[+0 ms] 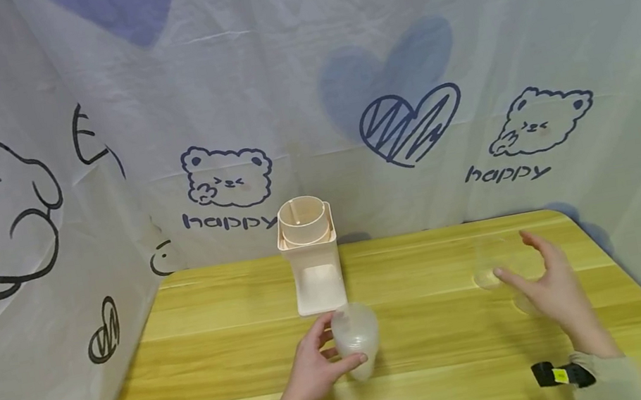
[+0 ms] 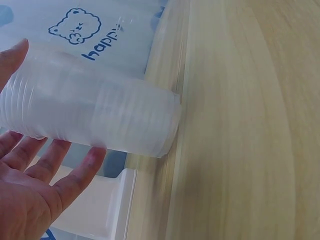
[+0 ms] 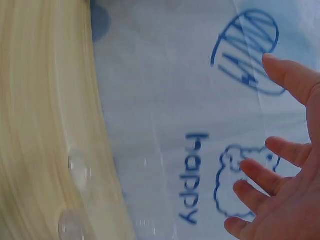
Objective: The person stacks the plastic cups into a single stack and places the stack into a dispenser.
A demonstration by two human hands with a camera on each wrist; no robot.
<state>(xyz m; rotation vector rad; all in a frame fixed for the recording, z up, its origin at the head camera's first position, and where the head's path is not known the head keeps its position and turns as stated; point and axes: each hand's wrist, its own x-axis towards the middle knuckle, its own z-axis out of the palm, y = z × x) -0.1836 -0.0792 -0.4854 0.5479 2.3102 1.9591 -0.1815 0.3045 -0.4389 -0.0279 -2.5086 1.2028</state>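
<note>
My left hand grips a stack of clear plastic cups near the middle of the table. In the left wrist view, the thumb lies on one side of the stack and the fingers on the other. Whether its lower end touches the table I cannot tell. Toward the right side, my right hand is held with thumb and fingers spread, nothing between them. Two transparent cups stand close by it, faint against the wood; their round bases show in the right wrist view.
A cream-coloured holder with a round cup-like top stands at the table's back, left of centre, beyond the left hand. The wooden table meets a printed cloth with hearts and bears behind it and at both sides.
</note>
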